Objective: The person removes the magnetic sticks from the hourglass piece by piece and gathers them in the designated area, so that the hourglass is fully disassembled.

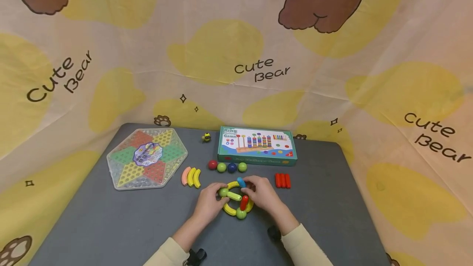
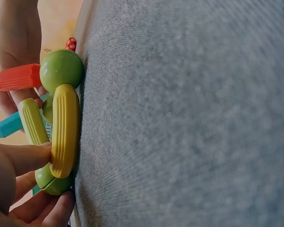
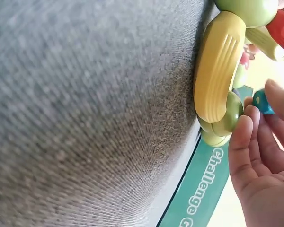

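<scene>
A ring of yellow curved rods (image 1: 230, 209) and green balls (image 1: 241, 213) lies on the grey table. A light green rod (image 1: 234, 196) and a red rod (image 1: 244, 203) stick up from its balls. My left hand (image 1: 211, 202) grips the green ball on the ring's left side, its thumb against a yellow curved rod (image 2: 65, 132). At the far right of the ring, my right hand (image 1: 264, 193) pinches a short blue rod (image 1: 241, 182) between thumb and finger. Its other fingertips (image 3: 244, 127) are right at a green ball (image 3: 229, 116).
Behind the ring stand a row of several balls (image 1: 232, 168) and a ring game box (image 1: 257, 146). Spare curved rods (image 1: 191, 177) lie to the left, red rods (image 1: 283, 180) to the right. A hexagonal board (image 1: 122, 155) and a small bee toy (image 1: 206, 137) are farther back.
</scene>
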Tool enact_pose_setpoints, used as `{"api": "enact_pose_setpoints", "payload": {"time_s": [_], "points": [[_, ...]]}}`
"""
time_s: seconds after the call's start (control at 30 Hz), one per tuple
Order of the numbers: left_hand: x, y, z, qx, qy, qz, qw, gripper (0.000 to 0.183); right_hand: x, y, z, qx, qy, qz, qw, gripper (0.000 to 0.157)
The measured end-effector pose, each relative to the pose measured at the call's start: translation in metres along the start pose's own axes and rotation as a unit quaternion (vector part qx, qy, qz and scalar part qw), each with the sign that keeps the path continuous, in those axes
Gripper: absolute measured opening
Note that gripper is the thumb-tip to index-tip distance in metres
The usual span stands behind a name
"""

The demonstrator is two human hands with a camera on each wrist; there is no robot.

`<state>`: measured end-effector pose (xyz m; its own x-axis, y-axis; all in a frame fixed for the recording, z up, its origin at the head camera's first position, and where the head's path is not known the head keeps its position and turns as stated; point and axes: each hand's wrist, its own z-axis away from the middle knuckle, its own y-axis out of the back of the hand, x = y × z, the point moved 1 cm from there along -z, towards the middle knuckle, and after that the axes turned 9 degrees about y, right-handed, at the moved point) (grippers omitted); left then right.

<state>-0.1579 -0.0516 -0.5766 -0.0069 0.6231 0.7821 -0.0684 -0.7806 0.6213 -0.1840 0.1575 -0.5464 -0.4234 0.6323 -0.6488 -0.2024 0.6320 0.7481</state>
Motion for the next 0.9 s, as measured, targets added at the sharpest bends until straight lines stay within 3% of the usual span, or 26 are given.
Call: {"api": "enact_pose_setpoints", "payload": {"time_s": [0.17, 0.3, 0.53, 0.9], "points": [[0.001, -0.001, 0.0, -0.001, 0.004, -0.001, 1.0, 0.036, 0.004, 0.004, 0.006, 0.044, -0.018, -0.052, 0.998, 0.036], [0.001, -0.001, 0.001, 0.001, 0.005, -0.002, 1.0, 0.036, 0.004, 0.011, 0.01, 0.081, -0.052, -0.095, 0.991, 0.033], [0.001, 0.0, 0.001, 0.002, 0.0, -0.006, 1.0, 0.036, 0.006, 0.021, 0.016, 0.14, -0.116, -0.174, 0.968, 0.027], [0.001, 0.0, 0.001, 0.008, 0.003, -0.008, 0.9999, 0.036, 0.031, 0.054, 0.034, 0.227, -0.171, -0.145, 0.948, 0.032]]}}
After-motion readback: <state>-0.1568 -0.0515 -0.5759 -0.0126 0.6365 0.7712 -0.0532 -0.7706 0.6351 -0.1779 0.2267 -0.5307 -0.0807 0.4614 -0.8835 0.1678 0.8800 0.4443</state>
